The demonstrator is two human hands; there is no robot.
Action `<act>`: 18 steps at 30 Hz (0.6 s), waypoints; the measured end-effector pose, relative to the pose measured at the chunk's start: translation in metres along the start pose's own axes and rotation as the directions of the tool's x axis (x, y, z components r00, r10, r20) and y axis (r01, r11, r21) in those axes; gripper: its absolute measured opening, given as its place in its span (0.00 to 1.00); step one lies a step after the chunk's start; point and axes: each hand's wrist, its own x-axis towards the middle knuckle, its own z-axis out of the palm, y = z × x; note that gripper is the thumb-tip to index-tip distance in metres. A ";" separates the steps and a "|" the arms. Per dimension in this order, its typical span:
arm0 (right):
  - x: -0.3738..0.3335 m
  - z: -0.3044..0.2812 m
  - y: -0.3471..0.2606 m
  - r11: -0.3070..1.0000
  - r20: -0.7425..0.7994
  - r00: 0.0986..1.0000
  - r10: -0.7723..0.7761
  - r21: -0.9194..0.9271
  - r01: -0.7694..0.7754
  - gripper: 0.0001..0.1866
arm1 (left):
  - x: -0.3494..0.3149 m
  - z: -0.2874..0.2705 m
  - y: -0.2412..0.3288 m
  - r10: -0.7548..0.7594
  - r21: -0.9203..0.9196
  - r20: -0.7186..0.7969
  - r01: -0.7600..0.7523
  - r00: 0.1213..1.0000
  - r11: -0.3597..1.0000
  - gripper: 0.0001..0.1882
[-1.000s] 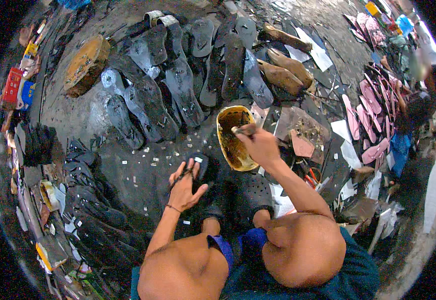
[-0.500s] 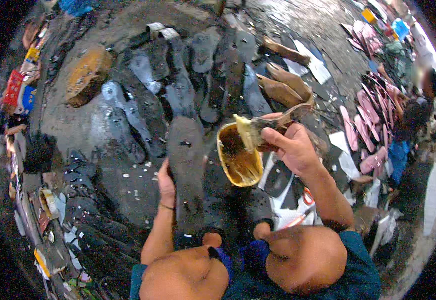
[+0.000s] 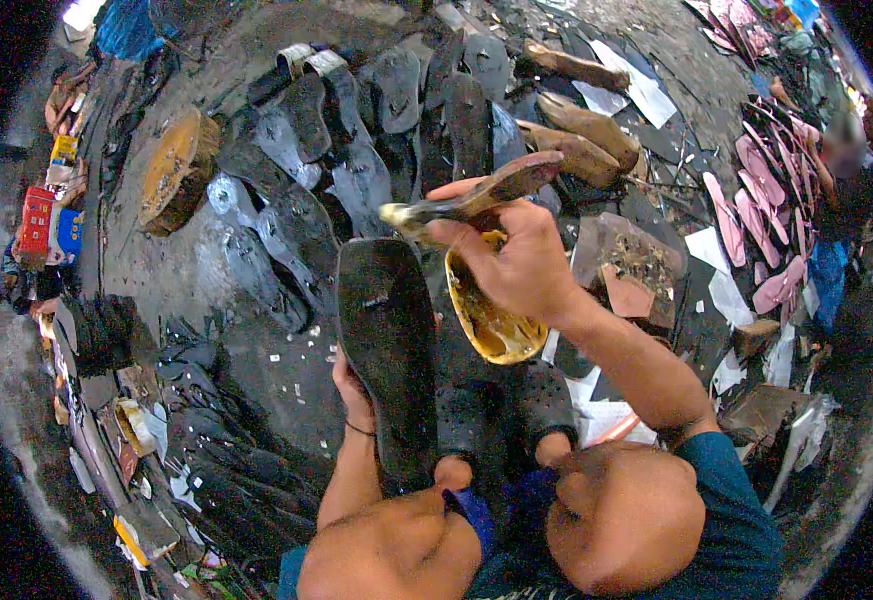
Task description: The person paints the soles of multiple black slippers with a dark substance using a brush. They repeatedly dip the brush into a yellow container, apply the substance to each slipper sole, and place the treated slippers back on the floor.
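Dark ground [image 3: 282, 400] is covered with shoe soles [image 3: 357, 185] and small white scraps [image 3: 275, 357]. Near the middle, a long dark sole [image 3: 387, 330] is held up by the left hand [image 3: 353, 388], with its wide end away from the body. The left arm [image 3: 350, 475] is pointed up past the left knee [image 3: 392, 540], and the sole is held from its left side. Most of the left fingers are hidden behind it, so whether they are spread cannot be told. The right arm [image 3: 637, 360] is bent and stretched up and to the left. By the right hand [image 3: 529, 255], a flat brown stick [image 3: 507, 190] is pinched between thumb and fingers. Its pale tip [image 3: 394, 213] is seen just past the sole's far end; whether they touch cannot be told. Part of a yellow tub [image 3: 507, 356] is covered by the right hand. The left knee is cut off at the bottom.
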 end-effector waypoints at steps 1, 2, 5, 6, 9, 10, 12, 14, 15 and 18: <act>-0.012 0.006 0.001 0.999 0.030 0.999 -0.031 -0.040 0.032 0.10 | 0.000 0.000 -0.005 -0.027 -0.108 0.054 0.032 0.998 0.994 0.40; -0.027 0.011 0.001 0.995 0.064 0.996 -0.060 -0.078 0.065 0.11 | 0.002 0.000 -0.008 -0.045 -0.215 0.107 0.067 0.993 0.974 0.41; -0.071 0.016 -0.015 0.986 0.272 0.952 -0.140 0.128 0.109 0.11 | 0.007 -0.011 -0.008 -0.054 -0.156 0.063 0.063 0.997 0.986 0.41; -0.072 0.022 -0.024 0.973 0.235 0.947 -0.220 0.127 0.195 0.09 | 0.008 -0.026 -0.008 -0.054 -0.085 0.004 0.054 0.999 0.995 0.41; 0.004 0.018 -0.001 0.991 -0.047 0.994 -0.095 -0.100 0.090 0.12 | 0.000 -0.002 -0.011 -0.057 0.337 -0.241 0.139 0.969 0.931 0.43; 0.004 0.008 0.007 0.996 -0.070 0.997 -0.020 -0.086 0.014 0.12 | 0.001 0.001 -0.013 -0.069 0.389 -0.267 0.173 0.961 0.905 0.44; 0.005 -0.013 0.011 0.994 -0.095 0.990 0.107 -0.029 -0.110 0.13 | 0.006 0.004 -0.006 -0.065 0.278 -0.107 0.093 0.992 0.956 0.44; -0.010 0.002 0.000 0.941 0.041 0.993 0.113 0.315 -0.120 0.14 | 0.010 0.006 -0.008 -0.052 0.134 0.046 0.045 0.998 0.990 0.44; -0.008 0.002 0.009 0.993 -0.019 0.996 -0.084 0.079 0.085 0.13 | 0.005 0.005 -0.008 -0.055 0.063 0.108 0.048 0.993 0.997 0.44; 0.003 -0.009 0.034 0.999 -0.084 0.996 -0.030 0.040 0.034 0.11 | 0.006 0.003 0.000 0.026 0.021 -0.023 -0.026 0.999 0.999 0.40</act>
